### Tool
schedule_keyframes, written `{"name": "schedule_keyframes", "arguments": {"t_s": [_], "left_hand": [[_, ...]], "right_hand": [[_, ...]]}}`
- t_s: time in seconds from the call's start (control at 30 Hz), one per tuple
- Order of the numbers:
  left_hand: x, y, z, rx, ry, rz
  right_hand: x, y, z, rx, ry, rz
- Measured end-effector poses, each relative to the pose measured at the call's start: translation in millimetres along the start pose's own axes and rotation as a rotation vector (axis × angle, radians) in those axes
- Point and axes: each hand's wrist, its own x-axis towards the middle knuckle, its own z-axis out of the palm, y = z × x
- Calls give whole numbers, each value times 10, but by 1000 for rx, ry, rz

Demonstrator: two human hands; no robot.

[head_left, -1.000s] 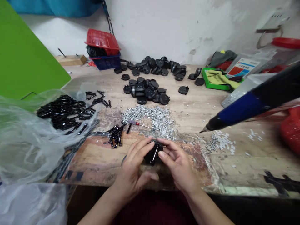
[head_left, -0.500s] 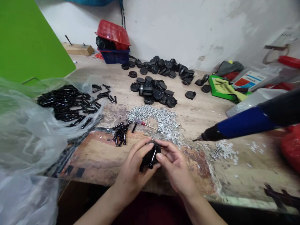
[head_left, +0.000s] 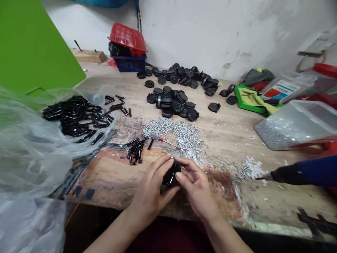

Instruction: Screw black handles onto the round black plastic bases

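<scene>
Near the table's front edge, my left hand [head_left: 154,184] is wrapped round a round black plastic part [head_left: 167,177]. A glossy black bar [head_left: 173,176] lies across that part. My right hand [head_left: 195,182] grips the same piece from the other side, its thumb on the bar's right side. Fingers hide much of the part. Beyond my hands lie a small heap of black bars [head_left: 137,151], a red-handled screwdriver [head_left: 160,139] and a spread of small silver screws [head_left: 168,126] with nuts [head_left: 192,144].
Round black parts [head_left: 177,105] are piled further back. A plastic bag [head_left: 31,147] of black bars covers the left side. At the right, a blue power screwdriver [head_left: 295,173] hangs over white pieces [head_left: 252,167], near a clear bin [head_left: 292,123] of small metal parts.
The blue power screwdriver has swung down and to the right, uncovering the clear bin. The bar between my hands has turned slightly, while my hands stay nearly in place.
</scene>
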Motion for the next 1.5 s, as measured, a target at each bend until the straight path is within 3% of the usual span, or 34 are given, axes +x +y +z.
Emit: {"name": "schedule_keyframes", "arguments": {"t_s": [0.1,0.17,0.23,0.33,0.37,0.5,0.67,1.03,1.23,1.33,1.4,1.5], "left_hand": [[44,1,-36,-35,6,-101],[101,-6,-65,-196,85,-255],[174,-15,-84,-486,192,-507],[281,-19,-89,-951,336,-816],[307,-15,-86,-1051,362,-858],[331,9,-74,-1179,335,-912],[290,-21,-99,-1166,270,-918],[308,-24,-161,-1287,314,-921],[262,-17,-170,-1269,319,-884],[251,-5,-148,-1226,315,-867],[251,18,-127,-1223,297,-839],[247,72,-95,-1213,281,-812]], "right_hand": [[30,-57,-3,-88,-31,-5],[104,-161,-20,-296,-89,-47],[258,-294,-42,-632,-95,-134],[655,-429,-46,-1232,80,-285],[816,-437,-37,-1425,132,-284],[1390,-318,32,-1589,169,-232],[1621,-151,80,-1701,156,-155],[1593,-198,115,-1650,139,-201],[897,-413,175,-1327,56,-395],[525,-453,187,-876,-18,-521],[393,-445,191,-733,-39,-547],[341,-414,183,-701,-7,-571]]}}
